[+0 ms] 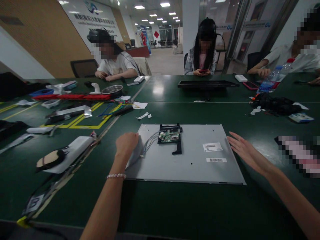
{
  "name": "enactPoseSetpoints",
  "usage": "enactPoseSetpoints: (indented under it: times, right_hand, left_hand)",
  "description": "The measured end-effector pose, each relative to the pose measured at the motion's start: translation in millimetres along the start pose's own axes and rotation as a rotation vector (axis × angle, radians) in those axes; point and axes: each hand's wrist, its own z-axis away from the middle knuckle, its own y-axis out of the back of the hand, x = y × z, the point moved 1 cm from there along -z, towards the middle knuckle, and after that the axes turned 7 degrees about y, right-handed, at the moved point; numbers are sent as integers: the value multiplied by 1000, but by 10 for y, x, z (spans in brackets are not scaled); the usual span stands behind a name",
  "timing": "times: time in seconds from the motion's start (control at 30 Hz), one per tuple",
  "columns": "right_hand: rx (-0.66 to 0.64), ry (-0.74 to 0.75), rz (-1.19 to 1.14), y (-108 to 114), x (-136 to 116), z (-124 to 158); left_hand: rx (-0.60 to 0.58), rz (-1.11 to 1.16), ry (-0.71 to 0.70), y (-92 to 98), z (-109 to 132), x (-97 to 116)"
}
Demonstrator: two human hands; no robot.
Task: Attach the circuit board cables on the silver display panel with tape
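Observation:
A flat grey metal display panel point(160, 168) lies on the table with its back facing up. On it sit a small green circuit board point(170, 135) in a black plastic bracket point(178, 146), a bundle of grey wires point(149, 143) and two white labels. My left hand point(127, 145) is at the panel's left edge, its fingers curled in and partly hidden, a bead bracelet on the wrist. Along the right edge rests my right hand point(246, 151), with fingers stretched out and apart, touching or very near the rim.
The green table point(190, 206) carries a white power strip-like piece point(75, 151) and cables at left, red bars point(72, 97) and a metal dish point(112, 89) behind. A black flat screen point(208, 84), bottles point(270, 81) and a black bundle point(276, 104) stand farther off. Several people sit opposite.

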Motion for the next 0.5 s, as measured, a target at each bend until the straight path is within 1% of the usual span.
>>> enactPoseSetpoints:
  times: [0.17, 0.27, 0.4, 0.5]
  right_hand:
    - [74, 67, 115, 92, 45, 15]
    - [112, 101, 195, 164, 59, 22]
    - [172, 109, 275, 256, 31, 53]
    - [205, 96, 366, 320, -27, 74]
  left_hand:
    - [5, -24, -31, 6, 32, 72]
    - [-17, -47, -70, 17, 65, 134]
    - [-32, -76, -128, 31, 113, 235]
    - [-28, -76, -145, 27, 142, 305]
